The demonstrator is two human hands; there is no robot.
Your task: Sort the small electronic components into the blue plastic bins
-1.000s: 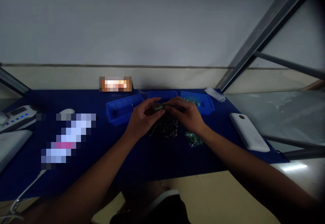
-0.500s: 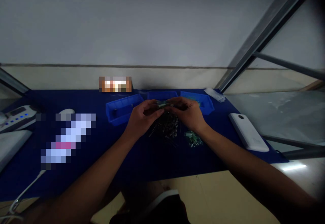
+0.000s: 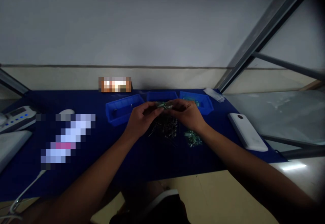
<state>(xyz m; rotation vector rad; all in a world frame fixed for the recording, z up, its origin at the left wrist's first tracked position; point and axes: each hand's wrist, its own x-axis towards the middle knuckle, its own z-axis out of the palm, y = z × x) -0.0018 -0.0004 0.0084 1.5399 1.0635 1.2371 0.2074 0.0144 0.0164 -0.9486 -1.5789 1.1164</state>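
Over the middle of the table, my left hand [image 3: 142,117] and my right hand [image 3: 188,114] meet with fingers closed around a small green circuit board [image 3: 161,105]. The board's edges are hidden by the fingers, and fine detail is too dark to make out. Both thumbs press at its near side. Below the hands lies a heap of small dark parts with thin wire legs [image 3: 165,127]. A cluster of small green boards [image 3: 193,138] sits to the right of that heap, just under my right wrist.
Three blue bins stand behind the hands: a left bin [image 3: 124,115], a middle bin [image 3: 162,96] and a right bin [image 3: 209,105] with green pieces inside. A white power bank [image 3: 247,132] lies at right. A power strip [image 3: 19,117] and mouse [image 3: 67,112] are at left.
The green board has turned slightly between my fingers and shows more of its face. Both hands stay in nearly the same place.
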